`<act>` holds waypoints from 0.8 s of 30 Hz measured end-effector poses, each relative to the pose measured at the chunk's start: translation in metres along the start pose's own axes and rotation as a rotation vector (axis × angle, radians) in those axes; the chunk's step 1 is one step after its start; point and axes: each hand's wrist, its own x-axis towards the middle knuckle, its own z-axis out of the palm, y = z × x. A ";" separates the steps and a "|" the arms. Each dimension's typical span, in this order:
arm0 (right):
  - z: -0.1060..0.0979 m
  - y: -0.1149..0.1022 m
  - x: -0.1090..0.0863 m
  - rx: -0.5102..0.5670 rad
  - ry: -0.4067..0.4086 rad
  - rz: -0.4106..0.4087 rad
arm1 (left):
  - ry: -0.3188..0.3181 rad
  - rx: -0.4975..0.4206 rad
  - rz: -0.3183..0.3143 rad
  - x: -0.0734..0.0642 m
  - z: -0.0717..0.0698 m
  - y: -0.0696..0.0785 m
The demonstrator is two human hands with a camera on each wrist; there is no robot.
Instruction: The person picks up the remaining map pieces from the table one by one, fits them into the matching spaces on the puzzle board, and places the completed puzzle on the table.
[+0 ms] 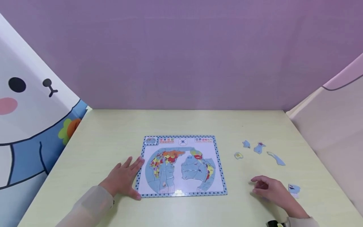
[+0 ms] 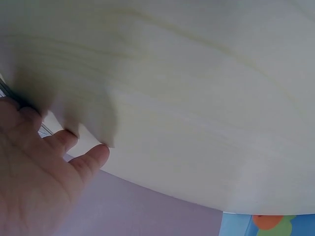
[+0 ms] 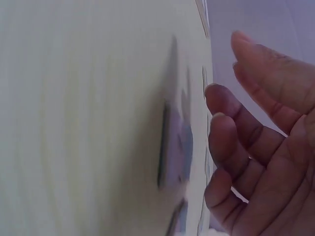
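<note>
A world map puzzle board [image 1: 224,184] with a blue dotted border lies flat, its oval partly filled with pieces and white in the middle. My left hand [image 1: 124,176] rests at the board's left edge, fingers spread, thumb by the lower left corner. To the board's right, my right hand [image 1: 272,192] hangs over the table with loosely bent fingers and nothing in them. Below it, a puzzle piece [image 3: 176,147] lies on the table in the right wrist view, mostly hidden by the hand in the head view. Another puzzle piece [image 1: 294,189] sits just right of that hand.
Beyond the right hand lie more loose pieces: a small blue one [image 1: 246,144], one with a red patch [image 1: 258,148], a long curved one [image 1: 276,158] and a yellowish one [image 1: 238,155]. A purple partition [image 1: 184,63] stands behind the pale table [image 1: 113,132].
</note>
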 end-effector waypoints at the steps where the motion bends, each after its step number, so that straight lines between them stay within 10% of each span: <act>1: -0.003 0.002 -0.001 -0.001 -0.002 0.013 | 0.000 0.000 -0.003 0.000 0.000 0.000; 24: -0.020 0.027 -0.011 -0.141 -0.067 0.128 | 0.002 -0.006 -0.012 -0.001 0.002 0.000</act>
